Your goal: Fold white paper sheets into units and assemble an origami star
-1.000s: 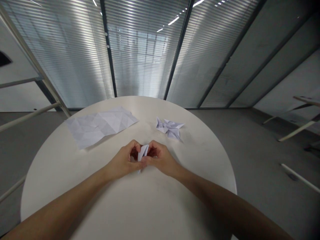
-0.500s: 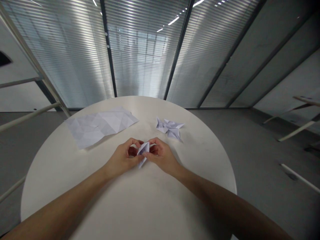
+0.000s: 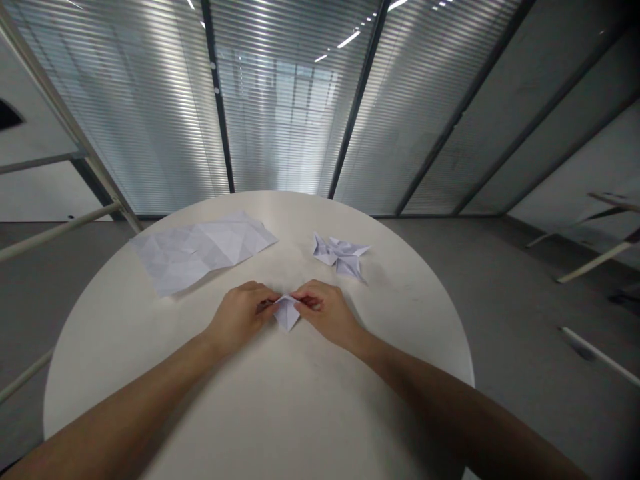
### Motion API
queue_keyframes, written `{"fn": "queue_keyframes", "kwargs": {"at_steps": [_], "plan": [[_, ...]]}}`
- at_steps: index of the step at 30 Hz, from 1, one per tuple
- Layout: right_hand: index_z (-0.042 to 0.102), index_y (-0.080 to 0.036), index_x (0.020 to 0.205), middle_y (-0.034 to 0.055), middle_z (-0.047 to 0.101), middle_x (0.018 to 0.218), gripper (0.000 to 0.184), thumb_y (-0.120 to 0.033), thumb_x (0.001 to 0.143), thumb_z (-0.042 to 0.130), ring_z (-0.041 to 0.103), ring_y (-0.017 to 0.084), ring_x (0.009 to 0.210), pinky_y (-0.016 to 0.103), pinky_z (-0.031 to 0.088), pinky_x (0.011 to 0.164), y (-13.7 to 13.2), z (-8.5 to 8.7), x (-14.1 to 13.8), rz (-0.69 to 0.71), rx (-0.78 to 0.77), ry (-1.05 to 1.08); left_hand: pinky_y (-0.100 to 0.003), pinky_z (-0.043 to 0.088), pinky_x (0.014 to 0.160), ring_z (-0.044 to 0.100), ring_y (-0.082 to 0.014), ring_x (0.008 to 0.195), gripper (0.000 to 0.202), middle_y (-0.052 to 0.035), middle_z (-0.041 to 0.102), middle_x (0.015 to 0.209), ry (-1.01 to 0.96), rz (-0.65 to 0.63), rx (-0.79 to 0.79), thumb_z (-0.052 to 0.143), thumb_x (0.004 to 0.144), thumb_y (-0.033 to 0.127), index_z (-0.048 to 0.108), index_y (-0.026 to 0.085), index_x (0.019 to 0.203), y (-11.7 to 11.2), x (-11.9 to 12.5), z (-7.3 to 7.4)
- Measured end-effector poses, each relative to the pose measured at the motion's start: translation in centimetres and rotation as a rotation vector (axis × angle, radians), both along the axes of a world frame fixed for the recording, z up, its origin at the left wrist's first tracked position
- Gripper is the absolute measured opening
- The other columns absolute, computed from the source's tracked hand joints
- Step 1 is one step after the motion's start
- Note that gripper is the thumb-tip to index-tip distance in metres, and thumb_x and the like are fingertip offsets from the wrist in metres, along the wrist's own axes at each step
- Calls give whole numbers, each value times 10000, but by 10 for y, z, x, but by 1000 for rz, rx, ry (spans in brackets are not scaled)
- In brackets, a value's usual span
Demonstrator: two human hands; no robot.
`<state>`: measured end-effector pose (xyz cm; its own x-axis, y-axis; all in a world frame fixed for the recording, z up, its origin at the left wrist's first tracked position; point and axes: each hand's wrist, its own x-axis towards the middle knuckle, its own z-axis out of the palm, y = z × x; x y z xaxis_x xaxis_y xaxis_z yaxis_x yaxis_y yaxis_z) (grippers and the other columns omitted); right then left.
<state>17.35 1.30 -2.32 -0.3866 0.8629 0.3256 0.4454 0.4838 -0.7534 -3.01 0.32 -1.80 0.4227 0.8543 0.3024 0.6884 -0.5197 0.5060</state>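
A small piece of folded white paper [image 3: 287, 315] is held between both hands over the middle of the table, its lower corner pointing toward me. My left hand [image 3: 243, 308] pinches its left side between thumb and fingers. On the opposite side my right hand [image 3: 323, 308] grips the paper the same way, thumb in front. The fingertips behind the paper are partly hidden. Beyond my right hand lies a folded paper figure [image 3: 341, 255] with several pointed flaps. A large creased sheet of paper [image 3: 205, 253] rests farther back on the left.
Everything lies on a round white table [image 3: 280, 413]. Behind it stands a glass wall with blinds [image 3: 280, 133]. Pale metal rails [image 3: 60, 230] are at the left, and furniture legs [image 3: 595, 261] show on the floor at the right.
The folded paper has turned from an opened-up, tilted shape to a flatter one with its point facing me. Both hands have lowered slightly and their fingers have closed in.
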Motion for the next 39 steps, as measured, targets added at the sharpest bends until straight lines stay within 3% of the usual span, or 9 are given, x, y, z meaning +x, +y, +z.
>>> {"fn": "queue_keyframes", "kwargs": {"at_steps": [4, 9, 13, 17, 20, 27, 33, 39], "plan": [[713, -198, 883, 29, 701, 880, 149, -136, 796, 608, 628, 143, 825, 252, 474, 751, 2, 5, 7, 89, 152, -187, -281, 434, 731, 573, -173, 810, 181, -32, 670, 828, 135, -99, 124, 512, 894, 259, 684, 204, 878, 3, -5, -4], [718, -213, 940, 35, 701, 1028, 182, -175, 824, 584, 618, 170, 946, 292, 457, 864, 2, 10, 18, 223, 303, -459, -317, 415, 775, 552, -182, 864, 215, -39, 665, 940, 320, -243, 209, 471, 916, 254, 682, 218, 933, -1, -7, 7], [700, -200, 1002, 57, 670, 1132, 207, -238, 850, 566, 602, 206, 1020, 345, 435, 912, -3, 16, 21, 279, 369, -624, -346, 387, 758, 531, -204, 866, 235, -53, 649, 899, 433, -268, 284, 496, 906, 356, 668, 200, 944, -5, -5, 12], [682, -192, 1033, 68, 668, 1137, 220, -244, 885, 528, 607, 212, 1023, 362, 426, 901, -6, 20, 19, 319, 380, -674, -337, 370, 738, 519, -195, 850, 264, -55, 636, 856, 483, -268, 362, 466, 927, 357, 672, 195, 890, -4, -4, 7], [696, -215, 1001, 63, 683, 1101, 209, -234, 898, 515, 613, 209, 1017, 357, 415, 897, -6, 20, 18, 303, 344, -645, -323, 371, 726, 520, -187, 835, 267, -52, 627, 840, 465, -277, 343, 471, 927, 350, 678, 202, 845, -2, -4, 4], [722, -236, 792, 31, 718, 958, 108, -274, 829, 628, 626, 196, 923, 332, 411, 852, 2, 17, 18, 174, 121, -452, -273, 397, 714, 521, -160, 781, 273, -40, 607, 784, 242, -272, 118, 483, 920, 341, 674, 190, 795, 1, -5, 7], [660, -192, 692, 22, 682, 803, 165, -298, 818, 643, 592, 154, 771, 286, 391, 754, 3, 16, 13, 57, 92, -437, -271, 389, 696, 523, -171, 774, 255, -40, 602, 733, 163, -145, 47, 511, 899, 316, 637, 174, 728, 2, 0, 4], [609, -169, 658, 17, 642, 742, 177, -266, 798, 659, 546, 148, 744, 288, 351, 727, -2, 19, 6, -73, 84, -515, -299, 377, 709, 527, -183, 754, 265, -33, 608, 705, 163, -7, 5, 505, 885, 331, 628, 181, 705, 5, 6, -2]]}}
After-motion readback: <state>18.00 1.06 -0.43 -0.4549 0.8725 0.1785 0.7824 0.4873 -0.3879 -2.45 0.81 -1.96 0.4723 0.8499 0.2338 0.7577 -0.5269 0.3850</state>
